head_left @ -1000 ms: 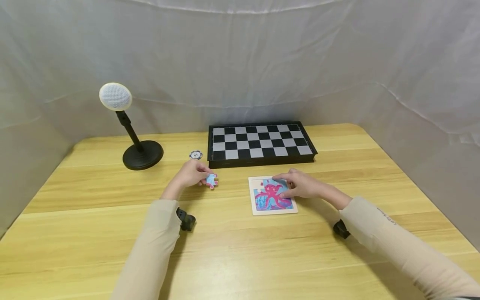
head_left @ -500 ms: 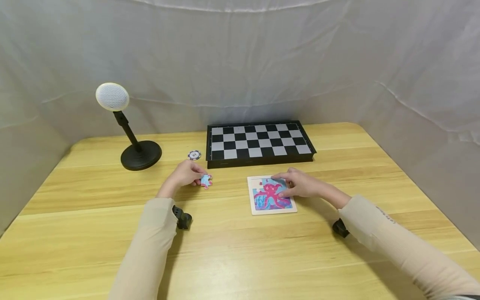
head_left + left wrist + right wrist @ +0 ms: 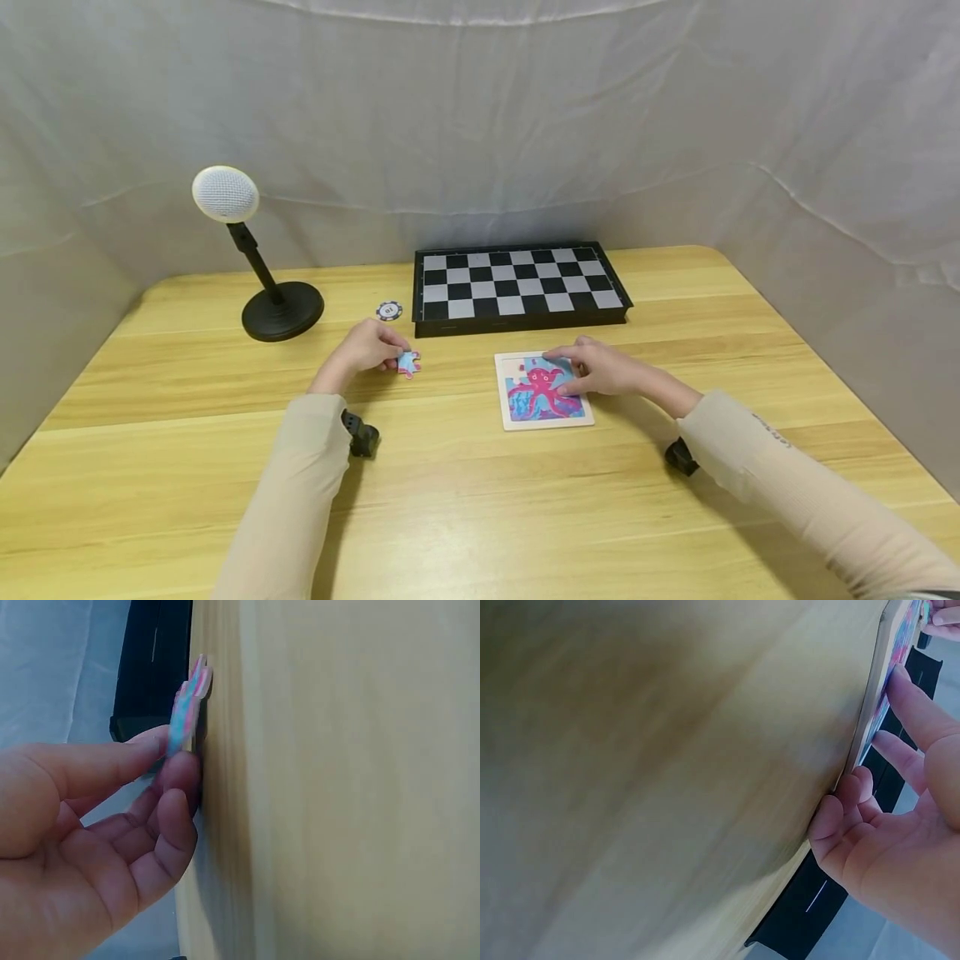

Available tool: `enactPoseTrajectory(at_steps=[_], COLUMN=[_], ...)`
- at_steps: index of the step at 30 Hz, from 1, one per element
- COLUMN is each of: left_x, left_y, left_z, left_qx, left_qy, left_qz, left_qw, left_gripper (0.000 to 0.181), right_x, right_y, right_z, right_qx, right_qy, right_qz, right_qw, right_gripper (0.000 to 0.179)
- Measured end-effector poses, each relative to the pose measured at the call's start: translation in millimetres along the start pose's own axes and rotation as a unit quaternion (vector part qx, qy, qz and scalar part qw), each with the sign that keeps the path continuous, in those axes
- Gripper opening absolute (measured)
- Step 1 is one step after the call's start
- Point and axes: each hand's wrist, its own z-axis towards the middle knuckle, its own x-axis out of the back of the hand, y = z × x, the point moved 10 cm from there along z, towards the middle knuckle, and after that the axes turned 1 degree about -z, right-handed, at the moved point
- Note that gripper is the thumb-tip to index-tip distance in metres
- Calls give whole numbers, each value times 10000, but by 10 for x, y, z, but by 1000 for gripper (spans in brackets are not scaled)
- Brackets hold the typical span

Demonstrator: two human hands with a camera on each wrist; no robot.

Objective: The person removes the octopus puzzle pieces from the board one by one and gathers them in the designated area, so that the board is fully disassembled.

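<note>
A small blue and pink jigsaw piece [image 3: 407,363] is pinched between thumb and fingers of my left hand [image 3: 363,345]. In the left wrist view that piece [image 3: 187,712] stands edge-on, beside the wooden tabletop. To the right lies a square jigsaw puzzle tray [image 3: 551,424] with a pale rim and a pink octopus picture [image 3: 542,390]. Its upper left corner shows a pale bare patch. Resting on the picture are the thumb and index finger of my right hand [image 3: 606,369]. In the right wrist view, the other fingers [image 3: 829,817] bend beside the tray's edge.
Behind the hands sits a black and silver checkered board [image 3: 521,283]. A poker chip [image 3: 388,311] lies left of it. At the back left a round white-headed device [image 3: 225,194] stands on a black base [image 3: 282,311]. A pale cloth [image 3: 480,125] hangs behind the table.
My left hand has moved a little left with the jigsaw piece, away from the tray. My right hand stays on the picture. The head view has shifted slightly.
</note>
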Motion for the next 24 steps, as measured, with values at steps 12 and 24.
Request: enactPoseTrajectory(at_steps=[12,24], left_x=[67,-35], left_y=[162,420], left_z=[-42,10], left_qx=[-181,-612], left_qy=[410,545], left_qz=[154,61], left_qw=[9989,9966], left_gripper=[16,15], right_x=[4,7], right_y=[-11,20], right_z=[-20,-53], right_qx=[71,103], right_qy=[-12,-88], right_qz=[-78,108], right_qw=[9999,9998], right_gripper=[53,61])
